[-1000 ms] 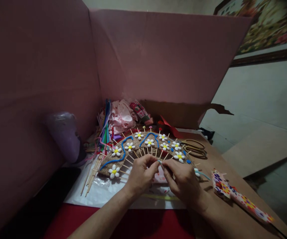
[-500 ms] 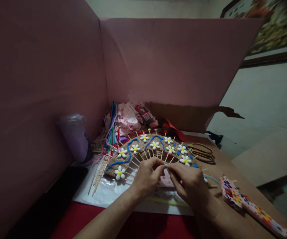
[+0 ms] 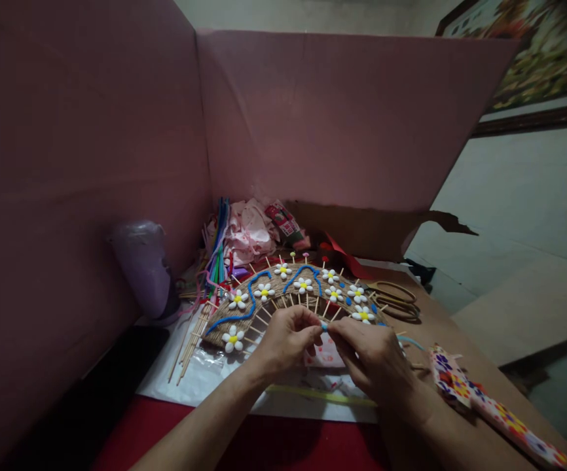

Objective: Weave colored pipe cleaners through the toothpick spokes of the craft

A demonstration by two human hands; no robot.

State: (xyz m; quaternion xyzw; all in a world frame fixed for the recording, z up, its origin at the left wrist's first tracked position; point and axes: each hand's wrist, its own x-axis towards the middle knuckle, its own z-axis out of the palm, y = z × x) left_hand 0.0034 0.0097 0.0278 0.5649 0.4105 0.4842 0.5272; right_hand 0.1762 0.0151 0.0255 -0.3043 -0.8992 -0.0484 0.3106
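Note:
Between my two hands is the small curled end of a light blue pipe cleaner (image 3: 324, 326). My left hand (image 3: 291, 340) pinches it from the left with thumb and forefinger. From the other side my right hand (image 3: 376, 356) pinches it too; a light blue strand shows past this hand's far side. Just behind my hands lies a twine-wrapped arch (image 3: 291, 278) with thin wooden sticks poking out along both edges. White daisies with yellow centres (image 3: 303, 286) and wavy blue strips (image 3: 232, 319) decorate it. Some stick tips carry green, pink and red knobs.
Loose sticks (image 3: 190, 347) lie left of the arch, near a purple wrapped container (image 3: 143, 271). Coloured pipe cleaners (image 3: 222, 239) and pink crumpled material (image 3: 250, 229) are behind. Scissors (image 3: 396, 301) and a flowery-patterned tool (image 3: 494, 405) lie right. Pink panels (image 3: 352, 124) rise behind.
The view has shifted slightly. The blue curl shows a little more between my fingertips, and my left fingers have eased slightly back from it. Both hands stay in the same place.

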